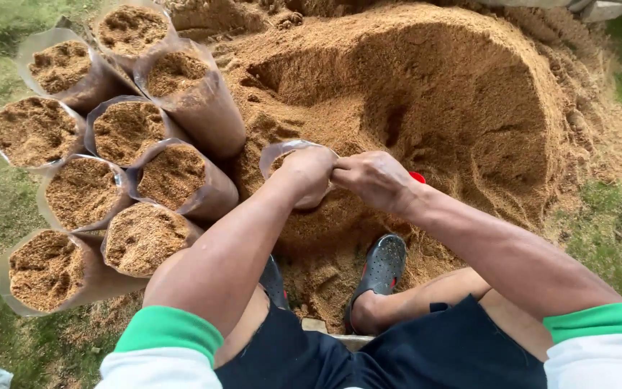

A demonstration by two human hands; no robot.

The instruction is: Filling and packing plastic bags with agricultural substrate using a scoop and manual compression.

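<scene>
Head view: a large sawdust heap [426, 94] is hollowed at its near edge, within easy reach. Filled clear bags [102, 151] are stood upright together at its left edge. One clear bag [282, 153] is gripped at the rim by the left hand [309, 173] and right hand [372, 180], both clenched, holding it open.

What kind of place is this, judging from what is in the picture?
Probably an outdoor work spot, maybe on a farm or in a nursery. A big sawdust-like pile lies on grass, and filled clear bags stand beside it. Both hands hold another bag.
</scene>
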